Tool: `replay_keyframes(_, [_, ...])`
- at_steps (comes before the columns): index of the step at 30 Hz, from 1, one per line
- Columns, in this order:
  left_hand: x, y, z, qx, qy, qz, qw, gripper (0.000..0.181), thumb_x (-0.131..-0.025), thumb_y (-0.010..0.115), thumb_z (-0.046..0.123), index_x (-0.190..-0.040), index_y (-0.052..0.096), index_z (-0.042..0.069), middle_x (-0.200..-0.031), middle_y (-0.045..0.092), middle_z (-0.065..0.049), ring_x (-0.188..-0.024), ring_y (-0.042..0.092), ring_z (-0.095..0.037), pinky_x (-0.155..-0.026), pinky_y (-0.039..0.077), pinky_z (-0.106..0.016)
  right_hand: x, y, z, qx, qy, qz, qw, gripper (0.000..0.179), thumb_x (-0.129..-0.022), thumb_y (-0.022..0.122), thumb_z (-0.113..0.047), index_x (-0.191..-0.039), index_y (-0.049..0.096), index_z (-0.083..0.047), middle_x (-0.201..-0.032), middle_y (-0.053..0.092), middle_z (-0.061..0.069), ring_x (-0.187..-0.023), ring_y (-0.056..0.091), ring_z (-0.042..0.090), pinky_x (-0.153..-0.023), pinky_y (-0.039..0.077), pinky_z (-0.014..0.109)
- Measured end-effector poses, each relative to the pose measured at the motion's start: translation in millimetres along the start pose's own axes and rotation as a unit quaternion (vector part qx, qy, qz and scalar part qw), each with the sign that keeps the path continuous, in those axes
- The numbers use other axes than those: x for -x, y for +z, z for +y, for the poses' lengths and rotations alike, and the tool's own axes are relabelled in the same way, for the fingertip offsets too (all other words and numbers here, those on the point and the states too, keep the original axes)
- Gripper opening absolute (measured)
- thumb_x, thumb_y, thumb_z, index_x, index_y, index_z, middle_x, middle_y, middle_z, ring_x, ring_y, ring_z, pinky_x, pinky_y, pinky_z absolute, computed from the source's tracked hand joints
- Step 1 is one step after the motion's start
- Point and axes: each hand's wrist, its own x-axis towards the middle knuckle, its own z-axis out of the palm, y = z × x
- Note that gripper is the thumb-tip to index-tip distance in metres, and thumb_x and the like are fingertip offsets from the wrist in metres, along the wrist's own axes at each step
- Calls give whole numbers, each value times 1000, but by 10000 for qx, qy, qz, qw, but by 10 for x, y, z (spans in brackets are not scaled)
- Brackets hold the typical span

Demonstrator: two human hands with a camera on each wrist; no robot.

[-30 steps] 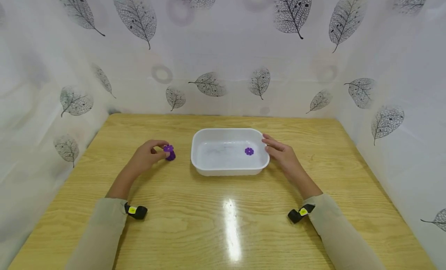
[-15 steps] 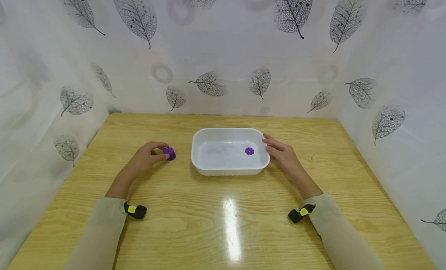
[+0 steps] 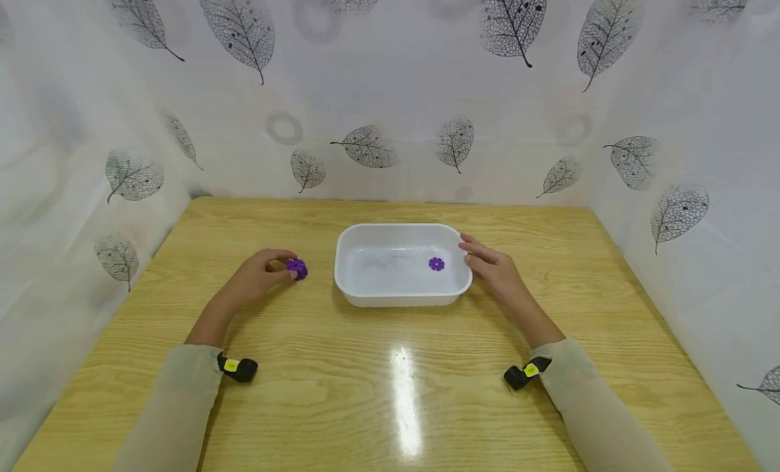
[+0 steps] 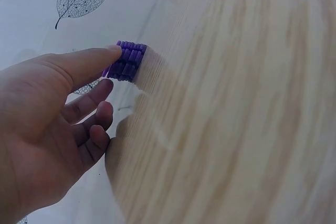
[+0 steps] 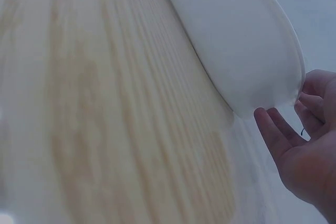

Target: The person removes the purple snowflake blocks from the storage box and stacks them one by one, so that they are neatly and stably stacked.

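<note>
On the left of the table, my left hand (image 3: 258, 275) pinches a small stack of purple flower-shaped discs (image 3: 297, 269) between thumb and fingers. Seen from the left wrist, the stack (image 4: 127, 61) shows several notched layers, its foot at the wooden surface, with the thumb at its top. The other fingers of that hand curl loosely below. A white rectangular basin (image 3: 396, 299) with rounded corners stands mid-table. One purple flower-shaped disc (image 3: 436, 264) lies flat inside, toward its right end. My right hand (image 3: 496, 272) rests its extended fingertips against the basin's right end and rim.
The wooden table (image 3: 341, 377) has a bright light reflection near its front. A white curtain (image 3: 390, 86) printed with grey leaves hangs behind and along both sides. Each wrist wears a black strap-mounted camera, one on the left (image 3: 244, 370), one on the right (image 3: 516, 377).
My left hand has lowered a purple disc onto the stack beneath it, so the two pieces now sit together. The right hand and basin have stayed put.
</note>
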Motion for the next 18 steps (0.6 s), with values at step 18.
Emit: replay_keyframes(18, [12, 3, -5, 55, -50, 0, 10000, 50, -101, 61, 29, -145, 51, 6, -139, 52, -23, -114, 56, -37, -97, 47, -54, 3, 4, -11, 3, 69, -25, 10000, 48, -101, 62, -26, -142, 55, -3, -162, 37, -5, -152, 30, 19, -98, 48, 17])
